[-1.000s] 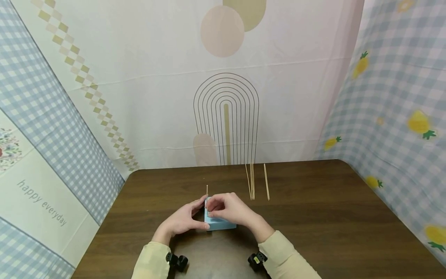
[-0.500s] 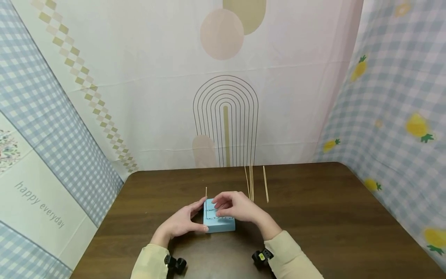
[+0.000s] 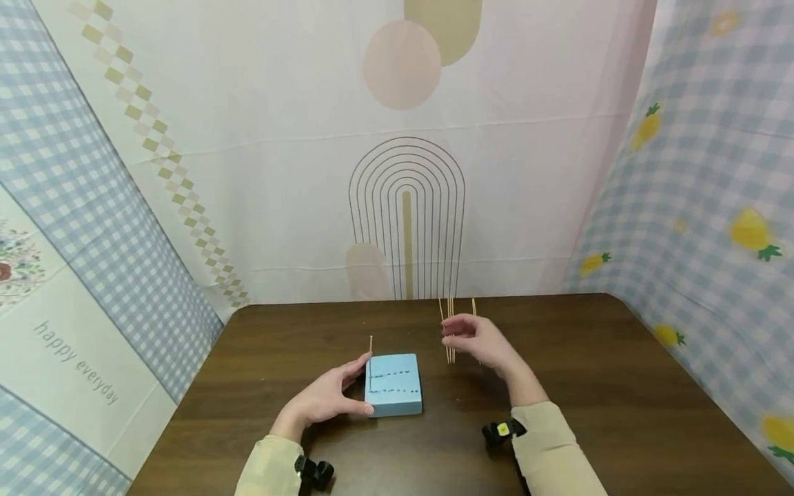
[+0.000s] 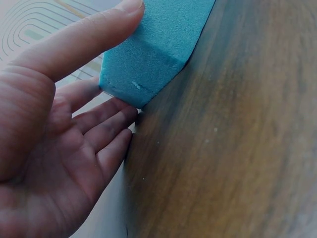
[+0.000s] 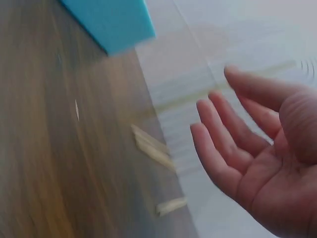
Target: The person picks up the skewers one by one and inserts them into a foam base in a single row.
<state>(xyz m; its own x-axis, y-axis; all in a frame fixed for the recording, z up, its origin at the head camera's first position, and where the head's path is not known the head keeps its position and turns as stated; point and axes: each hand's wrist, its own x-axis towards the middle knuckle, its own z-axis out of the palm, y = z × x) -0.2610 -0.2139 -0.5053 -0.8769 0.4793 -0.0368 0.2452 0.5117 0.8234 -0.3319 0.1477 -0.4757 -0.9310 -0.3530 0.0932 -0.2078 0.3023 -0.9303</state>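
A blue foam block [image 3: 393,386] lies on the brown table [image 3: 589,386], with rows of small marks on its top. One short stick [image 3: 370,342] stands upright at its far left corner. My left hand [image 3: 329,396] holds the block's left side, thumb [image 4: 94,37] on one face and fingers [image 4: 111,124] on the other. My right hand [image 3: 455,337] hovers open and empty over thin wooden skewers [image 3: 449,310] lying on the table to the right of the block. The right wrist view shows its bare palm [image 5: 257,163], the skewer ends [image 5: 151,146] and the block [image 5: 111,22].
Patterned cloth walls [image 3: 403,172] close in the table at the back and on both sides. One skewer [image 3: 474,304] lies a little apart from the bundle, to the right. The table's right half shows bare wood.
My right hand has lifted off the block and moved right and away, to above the skewers. The block's top is now uncovered. The left hand has stayed on the block.
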